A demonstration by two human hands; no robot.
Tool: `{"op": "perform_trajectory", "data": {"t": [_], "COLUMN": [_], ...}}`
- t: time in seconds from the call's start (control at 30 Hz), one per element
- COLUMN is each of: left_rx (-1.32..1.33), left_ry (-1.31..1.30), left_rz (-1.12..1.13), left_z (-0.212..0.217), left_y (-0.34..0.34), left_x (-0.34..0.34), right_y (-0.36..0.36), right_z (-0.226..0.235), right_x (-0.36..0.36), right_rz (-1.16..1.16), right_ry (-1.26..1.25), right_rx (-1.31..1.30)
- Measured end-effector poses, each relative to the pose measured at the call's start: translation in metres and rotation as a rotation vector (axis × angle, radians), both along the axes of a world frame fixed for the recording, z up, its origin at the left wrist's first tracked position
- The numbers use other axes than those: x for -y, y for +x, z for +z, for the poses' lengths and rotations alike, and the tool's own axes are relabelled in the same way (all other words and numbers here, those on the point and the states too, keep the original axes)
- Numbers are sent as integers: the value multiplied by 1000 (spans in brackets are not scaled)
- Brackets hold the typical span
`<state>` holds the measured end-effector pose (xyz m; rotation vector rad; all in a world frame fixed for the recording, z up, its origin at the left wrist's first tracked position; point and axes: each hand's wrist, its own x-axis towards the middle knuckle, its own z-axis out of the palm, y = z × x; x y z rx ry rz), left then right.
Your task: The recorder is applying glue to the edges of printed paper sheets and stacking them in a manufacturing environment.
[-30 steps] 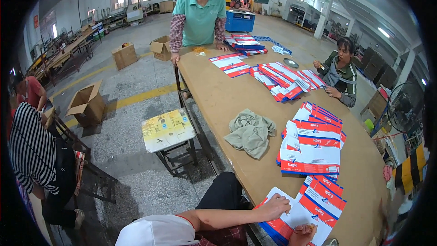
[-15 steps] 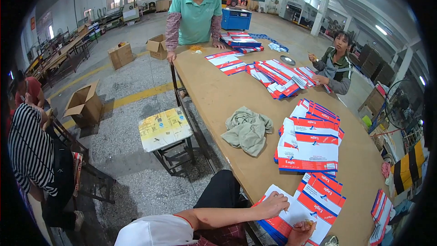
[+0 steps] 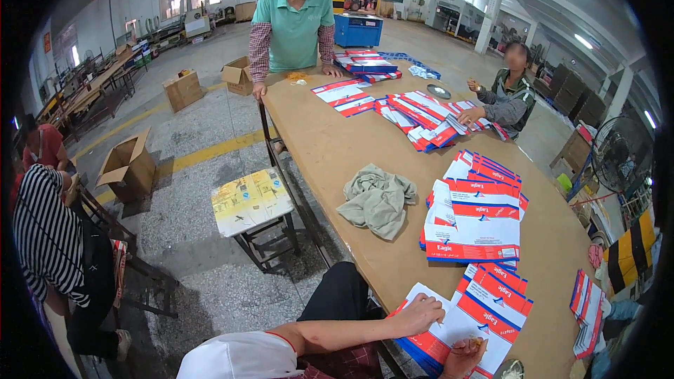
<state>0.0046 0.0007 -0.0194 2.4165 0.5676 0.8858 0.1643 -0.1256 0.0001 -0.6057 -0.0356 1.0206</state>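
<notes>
At the table's near end lies a fanned stack of flat printed carton sheets (image 3: 484,309), red, white and blue. Over its white left part my left hand (image 3: 419,314) has its fingers bent and pinched at a sheet. Lower down, my right hand (image 3: 463,358) curls its fingers above the same stack; something small and yellowish shows at its fingertips, too small to name. A second overlapping stack of the same sheets (image 3: 477,221) is just beyond. Left of that stack, a crumpled grey-green cloth (image 3: 379,200) rests on the brown tabletop (image 3: 316,140).
Across the table a person (image 3: 293,35) in green stands, and another person (image 3: 516,91) handles more sheets (image 3: 421,116). A yellow-topped stool (image 3: 253,200) stands at my left, with an open carton (image 3: 130,168) beyond. A fan (image 3: 618,154) is at the right.
The view has shifted slightly. The seated person across the table has turned the head down towards the sheets. My hands stay at nearly the same place on the stack.
</notes>
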Motion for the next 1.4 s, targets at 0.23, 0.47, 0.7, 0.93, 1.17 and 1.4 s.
{"op": "perform_trajectory", "data": {"t": [0.23, 0.47, 0.7, 0.93, 1.17, 1.4], "left_rx": [15, 42, 31, 24, 3, 122], "left_ry": [17, 19, 14, -3, 6, 51], "left_rz": [16, 14, 14, -5, 32, 8], "left_z": [-4, -1, -1, 0, -1, -4], "left_y": [2, 1, 1, 0, -5, 12], "left_x": [0, 0, 1, -4, 1, 6], "right_y": [10, 12, 7, 14, 7, 15], "right_z": [-29, -32, -26, -34, -27, -37], "right_x": [-1, 1, 1, -3, -5, 20], "right_rz": [-68, -54, -81, -32, 17, 101], "right_ry": [49, 66, 49, 91, 112, 368], "right_rx": [53, 23, 68, 34, -17, 3]}}
